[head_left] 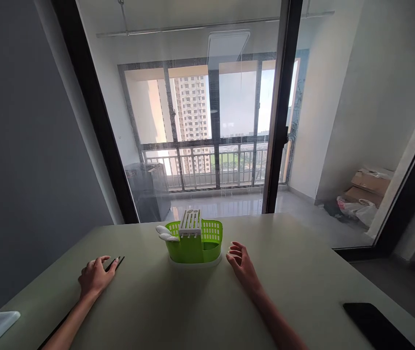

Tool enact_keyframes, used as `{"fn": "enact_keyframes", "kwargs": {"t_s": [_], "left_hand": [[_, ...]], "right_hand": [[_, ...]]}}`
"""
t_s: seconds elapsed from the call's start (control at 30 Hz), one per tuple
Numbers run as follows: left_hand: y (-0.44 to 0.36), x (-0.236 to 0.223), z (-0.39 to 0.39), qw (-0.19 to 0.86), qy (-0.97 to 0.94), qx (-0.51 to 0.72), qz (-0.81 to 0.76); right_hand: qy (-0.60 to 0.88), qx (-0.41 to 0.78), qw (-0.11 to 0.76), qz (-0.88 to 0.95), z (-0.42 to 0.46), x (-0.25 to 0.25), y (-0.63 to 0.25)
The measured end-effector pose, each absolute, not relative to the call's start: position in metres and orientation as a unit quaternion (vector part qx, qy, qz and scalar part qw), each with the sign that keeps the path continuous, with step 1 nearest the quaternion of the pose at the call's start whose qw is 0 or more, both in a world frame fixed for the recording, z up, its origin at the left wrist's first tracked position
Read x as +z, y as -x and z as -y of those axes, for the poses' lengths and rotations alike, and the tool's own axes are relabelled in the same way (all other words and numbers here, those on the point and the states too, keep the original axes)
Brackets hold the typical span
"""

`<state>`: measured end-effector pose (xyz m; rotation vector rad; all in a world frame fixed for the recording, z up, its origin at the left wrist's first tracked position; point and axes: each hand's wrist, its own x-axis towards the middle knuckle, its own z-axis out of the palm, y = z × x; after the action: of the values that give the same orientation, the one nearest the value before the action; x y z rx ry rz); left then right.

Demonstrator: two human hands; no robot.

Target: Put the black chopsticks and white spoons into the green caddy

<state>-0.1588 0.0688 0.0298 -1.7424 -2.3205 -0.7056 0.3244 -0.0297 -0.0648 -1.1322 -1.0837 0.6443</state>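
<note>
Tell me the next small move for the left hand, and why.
I'd probably have the left hand lift the dark sticks slightly off the table. Its fingers are already at them, though how firmly they grip is unclear. The green basket stands nearby with white spoons at its rim, so similar things seem to belong there.

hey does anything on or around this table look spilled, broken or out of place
Nothing on the table looks spilled or broken; the green basket stands upright. The one untidy spot is past the door frame, at picture right: cardboard and plastic bags heaped in a loose pile.
</note>
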Motion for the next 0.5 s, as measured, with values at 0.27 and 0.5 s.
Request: {"fn": "enact_keyframes", "kwargs": {"t_s": [0.27,0.5], "left_hand": [[0.067,0.085,-0.060,-0.068,0.669,-0.441,0.595],[-0.005,0.128,-0.047,-0.036,0.850,-0.336,0.404]], "right_hand": [[0.501,0.280,0.658,0.487,0.031,-0.066,-0.325],[0.506,0.281,0.652,0.489,0.032,-0.066,-0.324]]}}
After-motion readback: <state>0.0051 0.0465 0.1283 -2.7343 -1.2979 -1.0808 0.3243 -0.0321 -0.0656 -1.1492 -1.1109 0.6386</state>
